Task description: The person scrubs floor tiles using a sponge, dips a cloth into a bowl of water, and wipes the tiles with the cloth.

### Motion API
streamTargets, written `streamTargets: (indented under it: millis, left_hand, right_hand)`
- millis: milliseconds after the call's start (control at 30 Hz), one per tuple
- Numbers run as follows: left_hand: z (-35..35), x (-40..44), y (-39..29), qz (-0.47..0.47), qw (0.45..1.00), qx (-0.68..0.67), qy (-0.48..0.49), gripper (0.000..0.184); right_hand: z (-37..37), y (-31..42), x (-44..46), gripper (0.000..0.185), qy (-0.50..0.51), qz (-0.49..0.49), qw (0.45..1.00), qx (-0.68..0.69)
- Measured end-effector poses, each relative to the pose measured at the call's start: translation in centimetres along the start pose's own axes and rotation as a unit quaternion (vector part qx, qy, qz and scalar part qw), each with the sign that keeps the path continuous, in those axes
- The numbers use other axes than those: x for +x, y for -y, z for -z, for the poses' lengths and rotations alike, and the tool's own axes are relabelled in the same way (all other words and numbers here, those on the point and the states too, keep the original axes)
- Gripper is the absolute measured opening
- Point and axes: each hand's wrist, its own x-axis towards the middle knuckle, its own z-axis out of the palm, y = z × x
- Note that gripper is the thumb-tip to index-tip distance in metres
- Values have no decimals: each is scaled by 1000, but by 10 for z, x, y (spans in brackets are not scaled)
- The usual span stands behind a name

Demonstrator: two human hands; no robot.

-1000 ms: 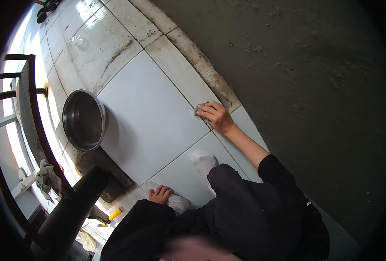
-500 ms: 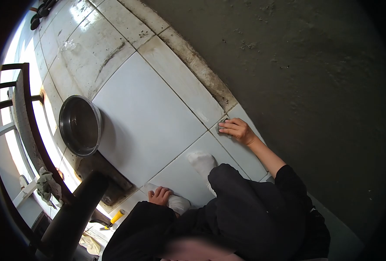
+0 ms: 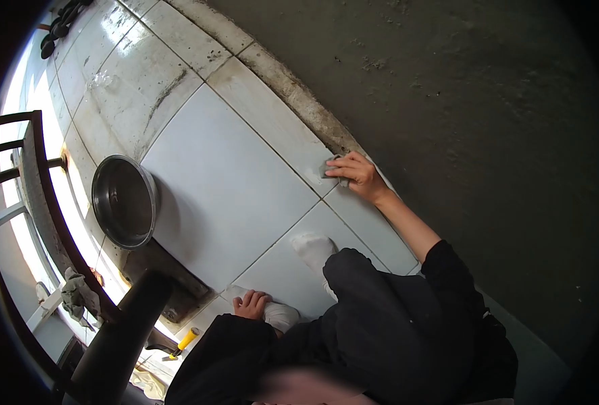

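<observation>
My right hand (image 3: 357,174) presses a grey cloth (image 3: 328,169) onto a narrow border tile (image 3: 282,138), close to the grout joint. The fingers are closed over the cloth, so part of it is hidden. My left hand (image 3: 251,305) rests low by my left foot in a white sock (image 3: 279,314), fingers a little apart and nothing visible in them. Between the hands lies a large pale tile (image 3: 225,182), with my right socked foot (image 3: 313,248) on the tile in front of it.
A metal basin (image 3: 125,202) with dark liquid stands at the large tile's left edge. A dark metal railing (image 3: 46,202) with a rag (image 3: 76,297) hung on it curves along the left. A yellow-handled tool (image 3: 186,341) lies below. Wet-looking grey ground (image 3: 461,135) fills the right.
My right hand has slid the cloth up and left, across the grout joint onto the neighbouring border tile. My left hand stays by my foot.
</observation>
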Motion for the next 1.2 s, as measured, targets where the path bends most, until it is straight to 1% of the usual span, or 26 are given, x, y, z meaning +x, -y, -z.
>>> streamTargets:
  millis: [100,167,333,400,433,533,600,667,767,833,967,1033,1200]
  left_hand:
    - [-2,0,1,-1,1000,-6,2,28]
    - [-1,1,1,0,1000,-12,6,28]
    - [2,1,-1,7,999,-21,27,29]
    - [-3,-1,0,2,1000,-4,11,28]
    - [-4,-2,1,1,1000,4,2,27]
    - [4,0,-3,7,1000,-18,20,26]
    - [3,1,-3,6,1000,-12,26,27]
    - [2,1,-1,6,999,-10,31,28]
    - [-1,0,-1,9,999,-12,28,29]
    - [1,0,-1,5,1000,-2,21,28]
    - [7,4,-2,2,999,-8,36,28]
    - [7,5,-2,1,999,-10,36,28]
    - [-1,3,-1,-6,1000,-8,19,30]
  right_hand:
    - [-3,-6,-48,34,-6,42,997,-62]
    - [-7,-9,-49,29,-13,65,993,-97]
    - [-29,-29,24,28,-25,111,989,-97]
    - [-40,-39,54,32,-31,112,991,-64]
    - [-42,-41,67,34,-14,89,995,-45]
    - [-33,-35,84,40,25,36,999,2]
    - [-20,-27,73,43,29,19,999,24]
    - [-5,-12,39,43,26,14,999,23]
    - [-3,-9,-21,35,17,84,996,-37]
    - [-6,-8,-41,30,9,124,988,-87]
    - [-25,-19,1,20,-24,120,988,-92]
    - [-34,-25,30,20,-30,132,987,-83]
    - [-55,-31,96,26,-52,83,994,-40]
